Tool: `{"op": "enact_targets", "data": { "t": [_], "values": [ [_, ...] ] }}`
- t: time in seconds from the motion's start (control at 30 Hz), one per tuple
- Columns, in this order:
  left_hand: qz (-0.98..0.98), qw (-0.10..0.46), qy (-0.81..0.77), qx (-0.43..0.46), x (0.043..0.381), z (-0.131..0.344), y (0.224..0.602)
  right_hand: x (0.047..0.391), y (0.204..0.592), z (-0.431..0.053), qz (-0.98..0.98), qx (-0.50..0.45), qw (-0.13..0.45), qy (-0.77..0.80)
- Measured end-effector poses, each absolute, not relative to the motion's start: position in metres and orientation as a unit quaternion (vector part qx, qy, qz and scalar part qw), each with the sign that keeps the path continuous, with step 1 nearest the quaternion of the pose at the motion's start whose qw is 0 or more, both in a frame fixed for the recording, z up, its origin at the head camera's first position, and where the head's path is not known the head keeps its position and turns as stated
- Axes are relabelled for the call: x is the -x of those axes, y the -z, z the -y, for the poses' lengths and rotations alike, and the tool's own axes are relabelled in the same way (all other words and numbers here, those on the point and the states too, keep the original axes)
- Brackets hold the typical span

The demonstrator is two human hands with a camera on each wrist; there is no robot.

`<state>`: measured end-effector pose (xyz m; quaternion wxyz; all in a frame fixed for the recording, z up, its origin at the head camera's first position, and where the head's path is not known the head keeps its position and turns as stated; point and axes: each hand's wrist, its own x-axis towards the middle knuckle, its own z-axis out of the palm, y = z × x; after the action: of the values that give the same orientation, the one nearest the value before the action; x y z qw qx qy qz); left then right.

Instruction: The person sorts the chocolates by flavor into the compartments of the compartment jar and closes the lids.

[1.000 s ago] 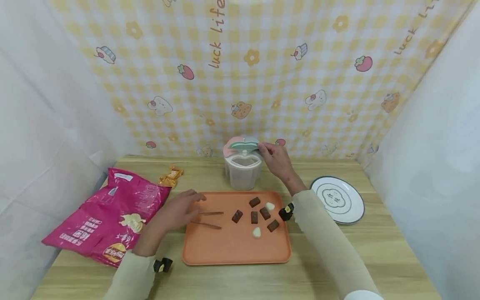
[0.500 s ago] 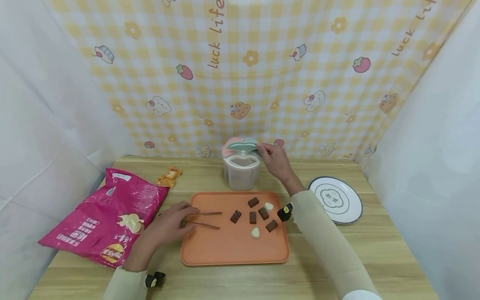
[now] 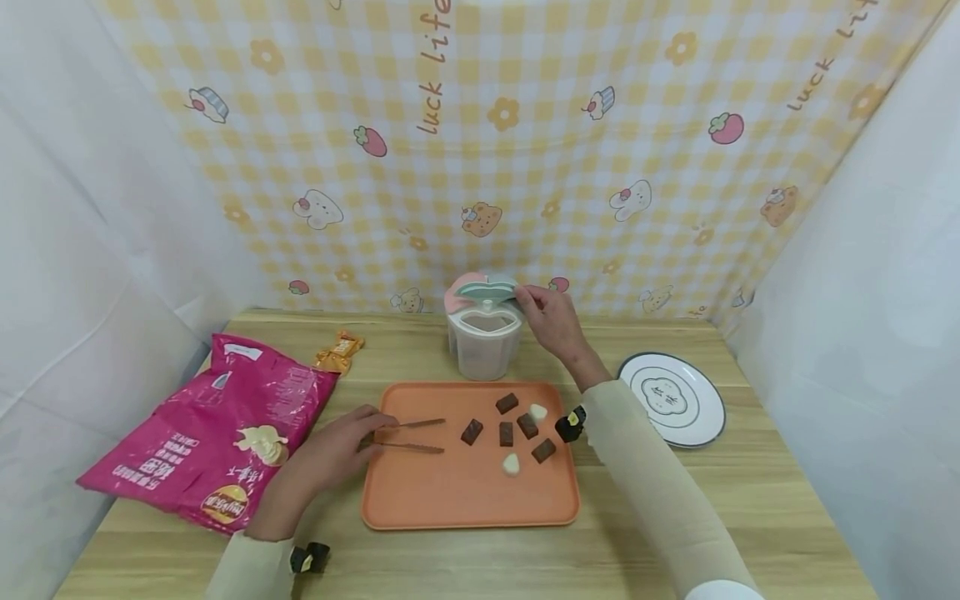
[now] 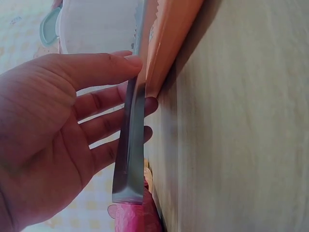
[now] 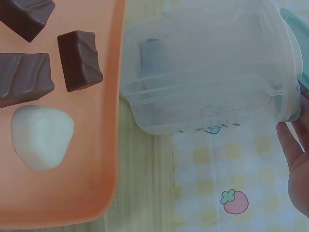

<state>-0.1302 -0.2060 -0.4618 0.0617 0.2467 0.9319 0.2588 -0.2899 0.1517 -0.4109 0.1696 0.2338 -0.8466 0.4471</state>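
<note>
In my left hand (image 3: 341,446) is a pair of metal tongs (image 3: 416,448), gripped between thumb and fingers, its two arms spread over the left part of an orange tray (image 3: 450,504). The left wrist view shows the thumb lying along the tongs' flat side (image 4: 136,116). Behind the tray stands a clear plastic container (image 3: 483,357) with pink and green lids. My right hand (image 3: 553,321) pinches the edge of it at the raised mint-green lid (image 3: 487,291), leaving a compartment uncovered. Several brown chocolate pieces (image 3: 507,434) and two white pieces (image 3: 511,465) lie on the tray's right side.
A large magenta chip bag (image 3: 217,433) lies at the left, close to my left forearm. Beyond it is an orange-wrapped candy (image 3: 339,353). To the right, partly behind my right sleeve, sits a white plate (image 3: 675,400) with a dark rim. A checked cloth (image 3: 480,167) hangs behind the table.
My left hand has drawn back leftward off the tray's corner and taken hold of the tongs near their rear end. The right hand keeps its place at the raised lid.
</note>
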Motion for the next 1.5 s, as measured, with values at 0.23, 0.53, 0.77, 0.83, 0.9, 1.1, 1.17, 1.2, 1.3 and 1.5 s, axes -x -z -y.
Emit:
{"op": "enact_targets", "data": {
  "t": [0.23, 0.53, 0.77, 0.83, 0.9, 1.1, 1.17, 1.2, 1.3, 1.5],
  "values": [
    [-0.933, 0.044, -0.243, -0.263, 0.131, 0.207, 0.463, 0.290, 0.412, -0.152, 0.845, -0.237, 0.177, -0.447],
    [-0.923, 0.058, -0.267, -0.270, 0.129, 0.207, 0.452, 0.290, 0.411, -0.151, 0.847, -0.233, 0.182, -0.441],
    [-0.914, 0.034, -0.270, -0.300, 0.129, 0.191, 0.450, 0.289, 0.411, -0.151, 0.847, -0.231, 0.175, -0.445],
    [-0.910, 0.017, -0.265, -0.319, 0.129, 0.185, 0.452, 0.289, 0.411, -0.151, 0.845, -0.234, 0.176, -0.448],
    [-0.905, 0.003, -0.264, -0.334, 0.129, 0.180, 0.454, 0.289, 0.411, -0.151, 0.843, -0.238, 0.178, -0.448],
    [-0.908, 0.013, -0.259, -0.329, 0.128, 0.170, 0.456, 0.291, 0.412, -0.152, 0.842, -0.241, 0.178, -0.448],
    [-0.910, 0.024, -0.254, -0.326, 0.129, 0.167, 0.458, 0.292, 0.412, -0.152, 0.844, -0.239, 0.175, -0.448],
    [-0.911, 0.029, -0.252, -0.324, 0.130, 0.166, 0.458, 0.292, 0.412, -0.152, 0.844, -0.238, 0.174, -0.448],
    [-0.913, 0.034, -0.246, -0.323, 0.130, 0.164, 0.460, 0.291, 0.412, -0.152, 0.844, -0.237, 0.172, -0.450],
    [-0.917, 0.040, -0.229, -0.325, 0.129, 0.160, 0.460, 0.290, 0.412, -0.152, 0.844, -0.234, 0.168, -0.452]
  ]
}}
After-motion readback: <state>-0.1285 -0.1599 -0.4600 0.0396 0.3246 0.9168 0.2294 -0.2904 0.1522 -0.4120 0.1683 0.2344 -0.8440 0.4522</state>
